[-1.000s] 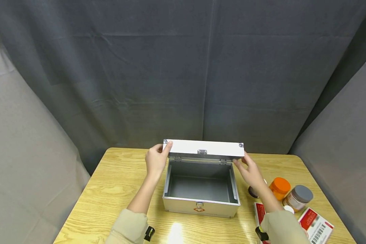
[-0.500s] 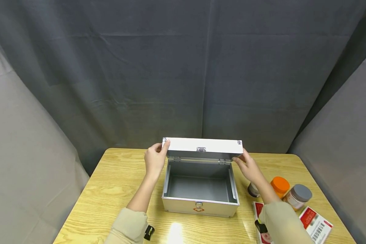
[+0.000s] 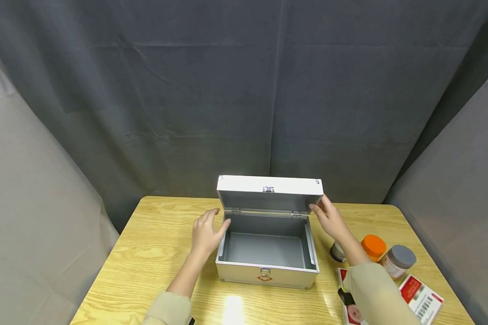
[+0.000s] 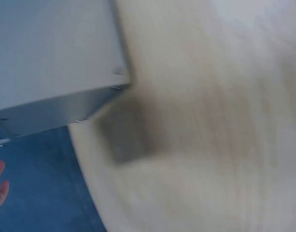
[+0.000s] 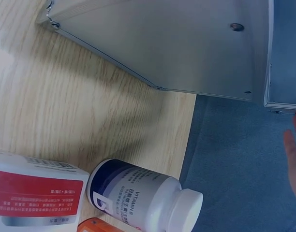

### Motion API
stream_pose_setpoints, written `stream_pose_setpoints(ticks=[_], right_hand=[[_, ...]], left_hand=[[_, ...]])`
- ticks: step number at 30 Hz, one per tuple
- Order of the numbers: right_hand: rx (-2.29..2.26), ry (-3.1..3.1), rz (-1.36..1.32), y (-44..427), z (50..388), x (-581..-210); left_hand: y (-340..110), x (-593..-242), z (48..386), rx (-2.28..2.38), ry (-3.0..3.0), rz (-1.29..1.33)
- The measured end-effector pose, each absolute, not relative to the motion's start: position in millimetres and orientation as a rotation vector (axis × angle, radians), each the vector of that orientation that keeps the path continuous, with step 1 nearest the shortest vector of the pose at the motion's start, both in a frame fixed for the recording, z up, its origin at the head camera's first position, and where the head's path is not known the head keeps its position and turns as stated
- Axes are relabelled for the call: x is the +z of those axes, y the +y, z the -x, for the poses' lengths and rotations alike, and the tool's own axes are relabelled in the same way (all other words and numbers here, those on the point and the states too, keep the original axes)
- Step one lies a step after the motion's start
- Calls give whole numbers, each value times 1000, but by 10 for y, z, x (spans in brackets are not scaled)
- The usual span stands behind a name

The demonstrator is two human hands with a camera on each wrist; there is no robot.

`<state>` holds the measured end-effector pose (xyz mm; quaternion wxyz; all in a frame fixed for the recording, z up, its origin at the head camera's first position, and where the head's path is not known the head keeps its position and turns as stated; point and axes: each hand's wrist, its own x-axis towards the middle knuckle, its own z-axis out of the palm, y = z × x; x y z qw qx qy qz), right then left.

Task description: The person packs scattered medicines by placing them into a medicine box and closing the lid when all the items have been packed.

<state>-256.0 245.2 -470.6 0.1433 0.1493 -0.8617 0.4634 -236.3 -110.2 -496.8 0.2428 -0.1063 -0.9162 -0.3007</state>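
Note:
A metal first-aid box (image 3: 244, 274) with a red cross on its front stands on the table, its lid (image 3: 248, 183) raised at the back. The grey interior shows nothing inside. My right hand (image 3: 332, 222) holds the lid's right end, thumb in front and fingers behind; in the right wrist view, fingertips (image 5: 289, 142) reach the lid's edge. My left hand (image 3: 205, 234) is off the lid, beside the box's left wall, fingers spread, thumb close to the rim. Only a few of its fingertips (image 4: 0, 186) appear in the blurred left wrist view.
Right of the box are an orange-capped bottle (image 3: 374, 246), a grey-capped jar (image 3: 399, 261), a red-and-white medicine box (image 3: 422, 298) and another partly under the right forearm. A white vitamin B bottle (image 5: 138, 193) stands near the box. Grey curtains surround the wooden table (image 3: 154, 234).
The lid has tilted farther back, uncovering more of its inner side. My left hand has let go of it and dropped toward the box's left wall; the right hand stays on the lid.

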Motion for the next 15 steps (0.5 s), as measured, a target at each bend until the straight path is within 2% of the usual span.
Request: stream_pose_setpoints(ticks=[6,15], right_hand=[[1336,-2487,-449,2460,2644,-4728],[1338,-2500,-381,2441,2708,-4694]], left_hand=[[-1128,-5124,2326,-603,-2756,290],[-1085,-5078,2305,-390,-2904,335]])
